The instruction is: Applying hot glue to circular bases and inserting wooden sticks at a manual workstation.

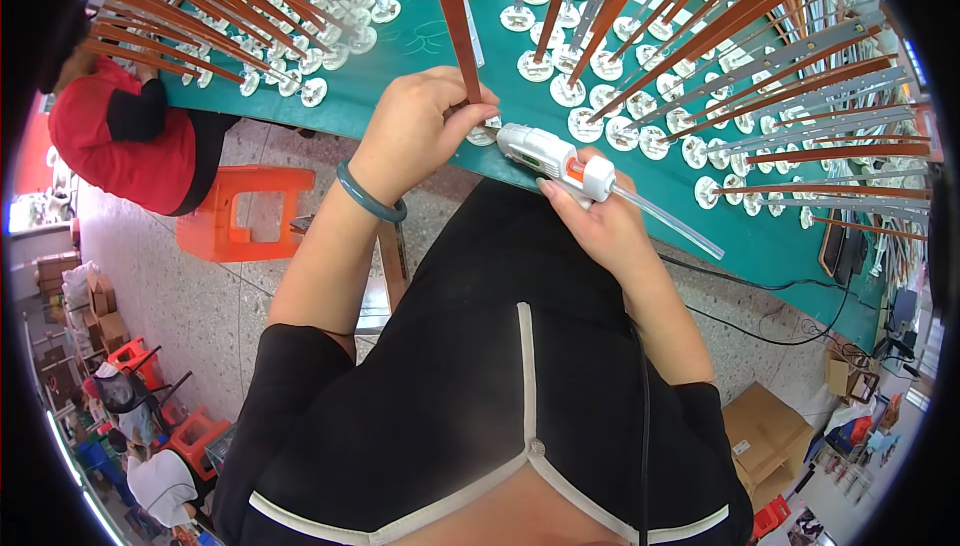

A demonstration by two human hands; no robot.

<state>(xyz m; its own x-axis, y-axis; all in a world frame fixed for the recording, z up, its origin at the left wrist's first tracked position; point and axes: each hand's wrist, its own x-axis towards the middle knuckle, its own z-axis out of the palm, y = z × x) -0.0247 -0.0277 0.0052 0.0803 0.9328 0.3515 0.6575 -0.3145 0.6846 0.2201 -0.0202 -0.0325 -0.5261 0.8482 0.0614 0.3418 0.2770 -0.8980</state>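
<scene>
My left hand (412, 128) is closed near the table's front edge, its thumb and fingers pinching a long brown strip (456, 26) close to its lower end. Under the strip is a round white base (482, 136), partly covered by my fingers. My right hand (608, 226) grips a white hot glue gun (540, 154) with an orange part on its body. The gun's nose points left at the foot of the strip, close to my left fingertips; whether it touches cannot be seen. Out of the gun's rear sticks a translucent glue stick (672, 222).
Many brown and grey strips on round white bases stand on the green table (420, 41), crowding both sides. A person in a red top (125, 136) sits at the left beside an orange stool (240, 214). Black cables (760, 286) hang at the right, above a cardboard box (765, 434).
</scene>
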